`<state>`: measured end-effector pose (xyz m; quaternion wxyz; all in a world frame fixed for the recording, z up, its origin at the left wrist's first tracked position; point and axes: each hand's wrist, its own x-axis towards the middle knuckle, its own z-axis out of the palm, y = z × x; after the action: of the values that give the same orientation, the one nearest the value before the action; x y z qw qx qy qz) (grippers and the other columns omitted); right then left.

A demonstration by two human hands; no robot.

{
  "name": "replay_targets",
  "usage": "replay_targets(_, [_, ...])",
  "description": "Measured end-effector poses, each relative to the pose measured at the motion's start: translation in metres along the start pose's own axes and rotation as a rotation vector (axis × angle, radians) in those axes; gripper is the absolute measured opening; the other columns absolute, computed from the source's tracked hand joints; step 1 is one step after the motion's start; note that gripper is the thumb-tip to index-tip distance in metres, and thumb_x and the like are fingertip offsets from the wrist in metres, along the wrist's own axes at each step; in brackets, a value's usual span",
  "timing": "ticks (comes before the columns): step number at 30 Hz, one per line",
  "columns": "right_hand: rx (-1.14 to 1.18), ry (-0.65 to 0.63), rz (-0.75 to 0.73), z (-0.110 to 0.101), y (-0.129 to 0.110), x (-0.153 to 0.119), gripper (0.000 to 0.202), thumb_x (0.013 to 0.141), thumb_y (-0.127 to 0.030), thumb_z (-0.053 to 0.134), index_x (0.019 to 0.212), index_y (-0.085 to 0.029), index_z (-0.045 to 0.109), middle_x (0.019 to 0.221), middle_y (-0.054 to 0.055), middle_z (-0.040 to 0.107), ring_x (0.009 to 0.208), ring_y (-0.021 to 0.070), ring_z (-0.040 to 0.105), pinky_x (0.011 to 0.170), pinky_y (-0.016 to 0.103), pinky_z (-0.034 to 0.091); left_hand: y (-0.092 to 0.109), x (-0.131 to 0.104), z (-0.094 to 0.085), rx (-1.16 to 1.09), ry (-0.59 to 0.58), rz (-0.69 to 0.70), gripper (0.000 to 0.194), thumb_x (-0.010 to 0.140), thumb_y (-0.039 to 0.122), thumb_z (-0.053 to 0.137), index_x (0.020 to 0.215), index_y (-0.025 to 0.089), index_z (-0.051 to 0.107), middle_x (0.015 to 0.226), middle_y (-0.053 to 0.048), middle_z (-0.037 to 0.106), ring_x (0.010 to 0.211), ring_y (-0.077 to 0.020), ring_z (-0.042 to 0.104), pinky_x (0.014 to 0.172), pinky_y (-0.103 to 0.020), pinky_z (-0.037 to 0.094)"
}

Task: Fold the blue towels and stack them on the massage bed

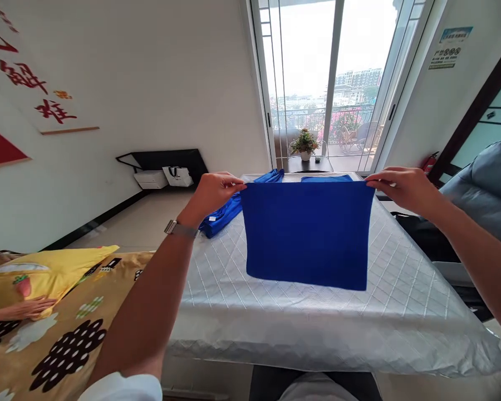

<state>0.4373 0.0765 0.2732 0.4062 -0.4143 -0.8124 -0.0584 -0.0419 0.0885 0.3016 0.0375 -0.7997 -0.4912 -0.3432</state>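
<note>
A plain blue cloth (307,234) hangs stretched between my two hands, above a table with a silvery quilted cover. My left hand (220,192) pinches its upper left corner, and a watch sits on that wrist. At the upper right corner, my right hand (401,186) grips the cloth between thumb and fingers. Behind it, another flat piece of blue fabric (326,179) lies on the table, partly hidden. A crumpled blue heap (223,216) rests at the table's left edge, partly behind my left hand.
The silvery table cover (317,323) hangs over the near edge. On the left, another person's hand (35,307) touches a yellow pillow (67,267) on patterned bedding. A grey leather seat (484,184) stands at right. A potted plant (305,146) stands before the sliding glass door.
</note>
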Motion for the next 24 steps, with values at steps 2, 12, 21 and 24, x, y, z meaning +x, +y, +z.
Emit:
replay_targets(2, [-0.027, 0.068, 0.009, 0.000, 0.004, 0.015, 0.028, 0.096, -0.061, 0.061, 0.103, -0.038, 0.075, 0.094, -0.005, 0.074, 0.077, 0.0179, 0.066, 0.090, 0.047, 0.056, -0.002, 0.014, -0.002, -0.028, 0.076, -0.001, 0.044, 0.098, 0.053, 0.056, 0.106, 0.017, 0.079, 0.095, 0.003, 0.075, 0.082, -0.0093, 0.065, 0.076, -0.022, 0.050])
replay_targets(12, [0.029, -0.061, 0.067, 0.063, -0.013, -0.101, 0.029, 0.104, -0.043, 0.054, 0.116, -0.025, 0.073, 0.112, 0.005, 0.076, 0.094, 0.0217, 0.074, 0.084, 0.037, 0.060, -0.031, -0.098, 0.084, -0.275, 0.049, -0.139, 0.032, 0.091, 0.051, 0.067, 0.103, 0.024, 0.081, 0.114, -0.003, 0.078, 0.107, -0.0223, 0.073, 0.103, -0.040, 0.056])
replay_targets(21, [0.134, -0.314, 0.233, 0.150, 0.001, -0.228, 0.033, 0.107, -0.037, 0.044, 0.120, -0.027, 0.072, 0.124, 0.006, 0.073, 0.111, 0.0238, 0.071, 0.099, 0.041, 0.060, -0.046, -0.198, 0.165, -0.157, -0.330, -0.143, 0.031, 0.100, 0.032, 0.050, 0.110, 0.024, 0.078, 0.130, -0.004, 0.072, 0.116, -0.0224, 0.070, 0.109, -0.040, 0.053])
replay_targets(24, [0.113, -0.335, 0.245, 0.146, 0.000, -0.234, 0.033, 0.106, -0.035, 0.045, 0.121, -0.025, 0.072, 0.123, 0.006, 0.073, 0.112, 0.0230, 0.070, 0.099, 0.040, 0.060, -0.042, -0.207, 0.161, -0.047, -0.308, -0.070, 0.033, 0.104, 0.030, 0.046, 0.112, 0.023, 0.077, 0.128, -0.005, 0.073, 0.114, -0.0219, 0.071, 0.106, -0.040, 0.056])
